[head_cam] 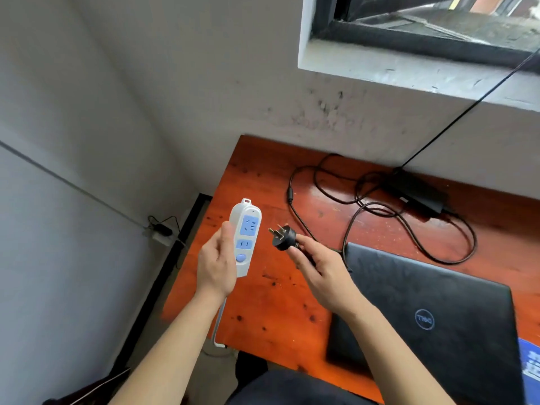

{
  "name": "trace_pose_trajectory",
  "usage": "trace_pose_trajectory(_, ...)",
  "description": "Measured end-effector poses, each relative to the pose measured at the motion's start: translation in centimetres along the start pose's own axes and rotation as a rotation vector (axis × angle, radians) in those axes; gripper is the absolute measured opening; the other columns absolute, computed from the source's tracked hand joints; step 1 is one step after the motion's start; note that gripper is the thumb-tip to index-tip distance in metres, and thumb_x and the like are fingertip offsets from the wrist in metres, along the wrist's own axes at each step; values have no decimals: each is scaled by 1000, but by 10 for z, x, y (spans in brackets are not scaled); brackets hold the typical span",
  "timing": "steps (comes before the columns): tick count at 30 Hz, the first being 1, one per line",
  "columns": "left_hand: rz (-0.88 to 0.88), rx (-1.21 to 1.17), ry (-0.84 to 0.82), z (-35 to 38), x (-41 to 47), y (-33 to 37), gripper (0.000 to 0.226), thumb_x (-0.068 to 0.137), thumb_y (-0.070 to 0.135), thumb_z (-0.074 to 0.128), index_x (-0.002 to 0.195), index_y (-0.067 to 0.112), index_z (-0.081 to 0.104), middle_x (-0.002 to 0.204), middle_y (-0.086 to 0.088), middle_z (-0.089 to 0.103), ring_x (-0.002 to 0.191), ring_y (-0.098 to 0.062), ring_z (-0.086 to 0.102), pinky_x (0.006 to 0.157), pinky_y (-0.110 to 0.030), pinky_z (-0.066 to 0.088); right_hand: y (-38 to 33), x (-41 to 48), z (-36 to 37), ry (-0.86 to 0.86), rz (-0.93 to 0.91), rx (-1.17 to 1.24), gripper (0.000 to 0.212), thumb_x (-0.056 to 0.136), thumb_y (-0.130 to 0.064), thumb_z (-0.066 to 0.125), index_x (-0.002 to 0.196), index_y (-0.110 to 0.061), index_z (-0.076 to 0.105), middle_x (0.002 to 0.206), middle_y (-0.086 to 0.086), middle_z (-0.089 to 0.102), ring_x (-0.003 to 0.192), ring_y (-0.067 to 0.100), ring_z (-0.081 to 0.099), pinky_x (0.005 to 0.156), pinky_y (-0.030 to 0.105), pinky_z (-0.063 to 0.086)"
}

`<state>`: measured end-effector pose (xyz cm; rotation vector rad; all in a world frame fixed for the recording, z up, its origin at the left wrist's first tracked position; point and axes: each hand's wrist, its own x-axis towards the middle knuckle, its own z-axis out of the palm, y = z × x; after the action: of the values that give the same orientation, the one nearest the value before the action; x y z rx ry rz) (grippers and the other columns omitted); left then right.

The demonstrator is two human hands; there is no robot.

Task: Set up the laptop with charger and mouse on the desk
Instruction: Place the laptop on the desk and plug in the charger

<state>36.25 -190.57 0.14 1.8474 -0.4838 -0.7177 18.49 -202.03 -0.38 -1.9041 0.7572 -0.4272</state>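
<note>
Left hand (217, 266) wrapped around a white power strip (245, 236), held upright above the desk's left edge; thumb along its left side, blue sockets and a round blue button facing the camera; its white cord (219, 323) hangs down below the hand past the desk edge. Right hand (323, 271) pinches a black three-pin plug (283, 237) between thumb and fingers — prongs aimed left toward the strip, plug and strip near but apart, not inserted. Plug's black cable (409, 226) trails back over the orange-red wooden desk (271, 293) in loose loops to the black charger brick (419, 192), which lies near the wall at the back of the desk; a second thin black cord (467, 109) runs from around the brick up to the window sill (409, 74). Closed black laptop (438, 317), logo on the lid, lies flat on the desk's right side, just beside the right forearm; cable passes by its back-left corner. Blue-and-white printed item (530, 363) at the right frame edge, partly cut off — cannot tell what it is. On the floor by the left wall, a white socket with a black adapter (160, 230) plugged in. No mouse identifiable in view.
</note>
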Motion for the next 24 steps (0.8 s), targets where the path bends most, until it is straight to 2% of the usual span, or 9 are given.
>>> trace_pose_trajectory(3,25,-22,17,-2,-2,22,76,81,87,31,113,31,70,99,6,77,86,-12,75,62,-25,60,-1,-5,2,43,-18,-24,32,103,-39,56,135,-39,61,103,-31,65,97,-3,63,81,12,42)
trace_pose_trajectory(5,50,11,8,-2,-5,32,60,88,76,31,112,36,68,102,12,74,90,-6,73,60,-18,56,-4,-5,2,91,-39,-4,32,103,-37,56,135,-41,60,99,-33,64,92,-3,62,78,8,41)
trace_pose_trajectory(8,85,50,-12,-2,-10,41,40,95,62,32,103,42,65,96,17,74,88,-2,72,58,-16,55,-13,-3,-1,136,-64,11,33,102,-42,55,134,-44,59,93,-30,63,86,0,61,74,9,41)
trace_pose_trajectory(11,124,77,-25,0,-16,47,36,98,60,32,97,47,66,89,22,74,86,-2,72,58,-18,56,-17,-2,-5,118,-80,-50,32,101,-49,52,132,-47,59,83,-14,61,81,10,59,71,23,46)
trace_pose_trajectory(14,148,116,-28,3,-19,49,40,100,62,31,90,50,68,87,17,74,83,-8,73,62,-28,61,-21,-4,-6,124,-70,-69,31,101,-49,52,131,-46,60,77,-11,56,78,13,56,68,25,45)
trace_pose_trajectory(17,175,178,-15,5,-20,48,42,98,64,29,93,47,67,85,14,73,81,-9,73,65,-39,63,-26,-8,-8,138,-50,-65,32,102,-45,54,133,-45,60,77,-8,58,78,14,57,69,30,47)
trace_pose_trajectory(20,198,234,-10,3,-22,46,44,97,67,27,97,45,65,85,15,72,81,-7,72,62,-37,63,-34,-11,-12,138,-35,-148,31,101,-44,54,130,-40,63,75,-4,58,74,14,56,66,36,48)
trace_pose_trajectory(22,221,284,6,2,-24,46,51,97,68,25,98,38,66,79,12,71,77,-5,71,59,-34,62,-41,-12,-15,161,-59,-285,27,101,-44,55,125,-36,64,71,-7,52,67,12,52,57,31,42)
trace_pose_trajectory(24,270,328,25,2,-28,48,59,96,71,20,96,33,65,74,12,69,73,-1,70,52,-22,57,-51,-11,-18,179,-89,-437,26,100,-44,57,121,-31,65,68,-10,44,60,11,46,51,24,32)
